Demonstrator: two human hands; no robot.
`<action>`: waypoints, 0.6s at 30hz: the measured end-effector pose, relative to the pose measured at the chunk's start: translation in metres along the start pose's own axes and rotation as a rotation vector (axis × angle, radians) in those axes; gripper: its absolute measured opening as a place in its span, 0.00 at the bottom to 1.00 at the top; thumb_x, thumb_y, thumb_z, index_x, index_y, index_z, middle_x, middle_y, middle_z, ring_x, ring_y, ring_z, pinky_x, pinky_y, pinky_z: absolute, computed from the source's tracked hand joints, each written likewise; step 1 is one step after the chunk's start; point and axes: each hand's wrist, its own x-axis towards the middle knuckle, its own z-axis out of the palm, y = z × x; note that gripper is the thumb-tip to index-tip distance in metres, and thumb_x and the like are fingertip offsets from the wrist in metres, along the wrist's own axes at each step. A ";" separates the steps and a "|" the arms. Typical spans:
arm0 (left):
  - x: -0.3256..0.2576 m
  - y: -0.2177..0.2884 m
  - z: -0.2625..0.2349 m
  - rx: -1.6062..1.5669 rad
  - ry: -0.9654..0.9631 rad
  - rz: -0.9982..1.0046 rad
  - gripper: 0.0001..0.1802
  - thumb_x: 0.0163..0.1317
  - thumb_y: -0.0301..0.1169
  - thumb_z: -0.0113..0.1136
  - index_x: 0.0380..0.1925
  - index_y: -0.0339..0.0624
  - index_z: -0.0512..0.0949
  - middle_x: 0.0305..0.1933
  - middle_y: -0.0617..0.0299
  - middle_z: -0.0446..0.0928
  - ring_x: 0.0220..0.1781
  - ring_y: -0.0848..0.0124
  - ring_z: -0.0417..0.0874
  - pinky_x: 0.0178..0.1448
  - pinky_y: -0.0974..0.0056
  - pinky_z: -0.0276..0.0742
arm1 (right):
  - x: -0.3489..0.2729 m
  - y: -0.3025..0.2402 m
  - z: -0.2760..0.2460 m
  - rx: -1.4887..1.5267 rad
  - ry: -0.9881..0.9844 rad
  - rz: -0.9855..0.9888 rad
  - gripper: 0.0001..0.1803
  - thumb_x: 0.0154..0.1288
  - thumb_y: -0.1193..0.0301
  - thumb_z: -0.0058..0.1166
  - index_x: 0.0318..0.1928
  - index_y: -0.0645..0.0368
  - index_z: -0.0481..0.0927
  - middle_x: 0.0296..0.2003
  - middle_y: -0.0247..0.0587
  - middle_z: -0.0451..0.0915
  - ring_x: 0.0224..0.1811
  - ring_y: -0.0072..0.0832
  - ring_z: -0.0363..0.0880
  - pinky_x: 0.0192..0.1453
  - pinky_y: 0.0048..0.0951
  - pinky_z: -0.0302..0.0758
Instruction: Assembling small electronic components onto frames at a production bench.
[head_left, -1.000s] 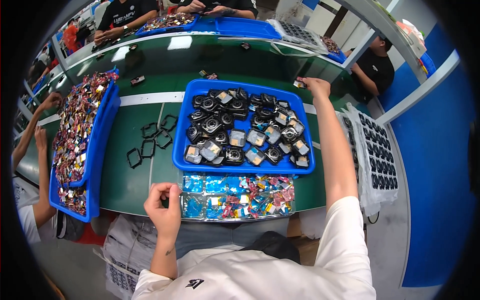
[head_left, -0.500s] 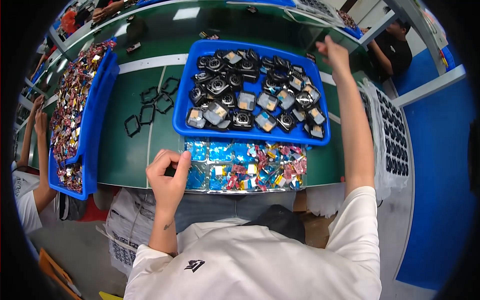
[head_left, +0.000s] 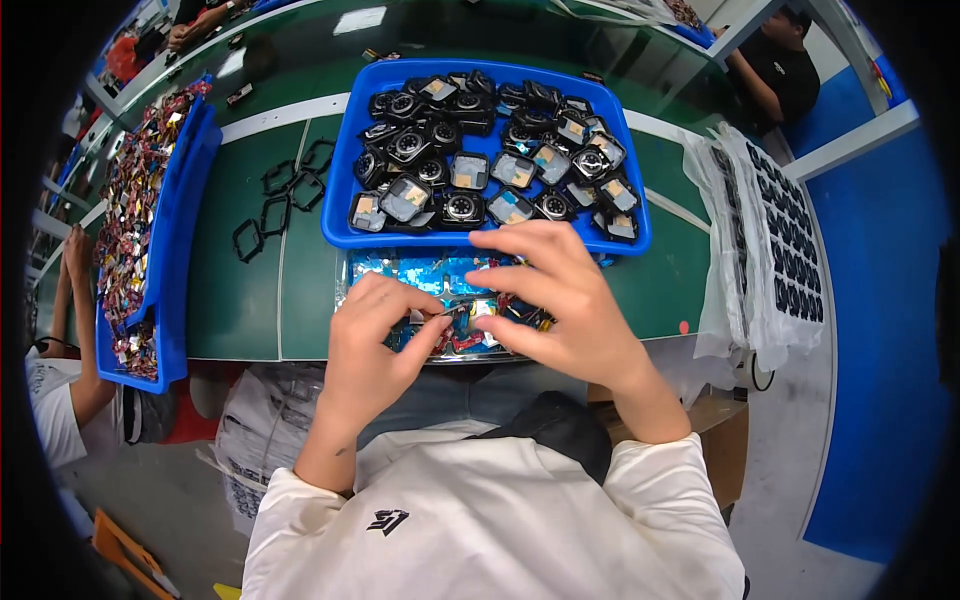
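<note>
Pinching a small piece [head_left: 453, 310] over loose parts [head_left: 467, 342], the left hand [head_left: 375, 335] faces the right hand [head_left: 580, 312], whose fingers are spread apart.

White shirt [head_left: 530, 510], angular black emblem [head_left: 387, 521]

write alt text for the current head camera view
A person's left hand pinches a small part above a clear tray of colourful pieces, the right hand spread close by. Beyond is a blue bin of watch cases; left of it lie black frames.
</note>
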 end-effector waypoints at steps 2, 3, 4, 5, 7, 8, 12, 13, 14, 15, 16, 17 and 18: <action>0.000 0.005 -0.003 -0.225 0.083 -0.170 0.09 0.45 0.21 0.69 0.28 0.39 0.81 0.28 0.61 0.79 0.30 0.69 0.76 0.37 0.66 0.71 | -0.002 -0.005 0.007 -0.018 -0.002 -0.019 0.14 0.47 0.75 0.66 0.38 0.59 0.83 0.47 0.40 0.80 0.49 0.36 0.73 0.53 0.35 0.70; 0.001 0.005 -0.004 -0.237 0.101 -0.144 0.08 0.45 0.21 0.69 0.27 0.38 0.81 0.28 0.61 0.80 0.29 0.71 0.76 0.34 0.69 0.72 | -0.002 -0.003 0.010 -0.019 0.003 -0.019 0.14 0.47 0.75 0.66 0.38 0.59 0.83 0.47 0.40 0.80 0.49 0.36 0.73 0.53 0.35 0.70; 0.002 0.007 -0.004 -0.236 0.097 -0.140 0.08 0.45 0.21 0.69 0.27 0.38 0.81 0.28 0.61 0.80 0.29 0.71 0.76 0.34 0.69 0.72 | -0.003 0.000 0.013 0.080 0.041 0.004 0.11 0.49 0.76 0.65 0.36 0.60 0.83 0.43 0.39 0.81 0.46 0.35 0.75 0.50 0.34 0.70; 0.002 0.009 -0.005 -0.283 0.078 -0.140 0.07 0.45 0.20 0.69 0.26 0.37 0.81 0.28 0.61 0.81 0.29 0.71 0.77 0.35 0.69 0.72 | -0.004 0.002 0.015 0.179 0.079 0.026 0.08 0.50 0.76 0.64 0.34 0.60 0.83 0.39 0.38 0.82 0.42 0.33 0.76 0.48 0.33 0.71; 0.002 0.010 -0.007 -0.326 0.061 -0.141 0.07 0.45 0.20 0.69 0.26 0.37 0.81 0.28 0.61 0.81 0.30 0.71 0.77 0.35 0.69 0.72 | -0.001 -0.002 0.012 0.210 0.107 0.037 0.06 0.51 0.77 0.64 0.32 0.60 0.82 0.36 0.38 0.83 0.39 0.32 0.77 0.46 0.31 0.71; 0.001 0.011 -0.008 -0.397 0.046 -0.150 0.06 0.46 0.20 0.69 0.25 0.36 0.81 0.28 0.60 0.82 0.30 0.71 0.77 0.36 0.69 0.72 | 0.000 -0.004 0.011 0.240 0.131 0.050 0.04 0.52 0.78 0.63 0.30 0.61 0.82 0.32 0.37 0.83 0.37 0.30 0.77 0.44 0.30 0.72; -0.001 0.007 -0.009 -0.378 0.036 -0.061 0.05 0.48 0.21 0.68 0.25 0.37 0.81 0.29 0.59 0.83 0.32 0.71 0.78 0.39 0.68 0.72 | -0.008 -0.003 0.015 0.306 0.161 0.071 0.03 0.52 0.79 0.62 0.29 0.61 0.81 0.31 0.36 0.84 0.35 0.28 0.77 0.41 0.28 0.72; -0.002 0.008 -0.008 -0.378 0.036 -0.062 0.05 0.48 0.21 0.68 0.25 0.37 0.81 0.29 0.59 0.83 0.32 0.71 0.78 0.39 0.68 0.72 | -0.010 -0.004 0.017 0.310 0.188 0.084 0.03 0.53 0.79 0.62 0.30 0.61 0.81 0.31 0.36 0.84 0.35 0.27 0.77 0.39 0.26 0.71; -0.005 0.010 -0.007 -0.412 0.039 -0.119 0.04 0.48 0.21 0.67 0.26 0.37 0.82 0.30 0.59 0.83 0.32 0.71 0.78 0.40 0.68 0.72 | -0.011 -0.005 0.018 0.313 0.214 0.096 0.03 0.54 0.78 0.61 0.30 0.61 0.81 0.31 0.36 0.84 0.35 0.25 0.77 0.36 0.24 0.70; -0.007 0.012 -0.005 -0.447 0.043 -0.175 0.04 0.49 0.21 0.67 0.26 0.38 0.82 0.31 0.59 0.83 0.33 0.71 0.78 0.41 0.69 0.71 | -0.013 -0.006 0.019 0.313 0.213 0.097 0.03 0.54 0.78 0.61 0.30 0.61 0.81 0.31 0.36 0.84 0.35 0.25 0.77 0.36 0.24 0.70; -0.007 0.014 -0.005 -0.448 0.044 -0.176 0.04 0.49 0.21 0.67 0.26 0.38 0.82 0.31 0.59 0.83 0.33 0.71 0.78 0.41 0.69 0.71 | -0.014 -0.007 0.019 0.363 0.190 0.159 0.03 0.54 0.78 0.62 0.30 0.62 0.81 0.30 0.36 0.83 0.34 0.26 0.76 0.36 0.25 0.71; -0.006 0.017 -0.006 -0.492 0.090 -0.212 0.04 0.49 0.21 0.67 0.25 0.37 0.81 0.31 0.59 0.82 0.33 0.71 0.78 0.40 0.70 0.71 | -0.015 -0.008 0.019 0.414 0.167 0.222 0.03 0.54 0.78 0.62 0.30 0.63 0.81 0.29 0.36 0.82 0.33 0.26 0.76 0.36 0.26 0.71; -0.006 0.019 -0.006 -0.535 0.135 -0.248 0.04 0.48 0.21 0.67 0.25 0.37 0.81 0.32 0.60 0.82 0.33 0.71 0.78 0.39 0.70 0.70 | -0.016 -0.010 0.018 0.414 0.166 0.222 0.03 0.54 0.78 0.62 0.30 0.63 0.81 0.29 0.36 0.82 0.33 0.26 0.76 0.36 0.26 0.71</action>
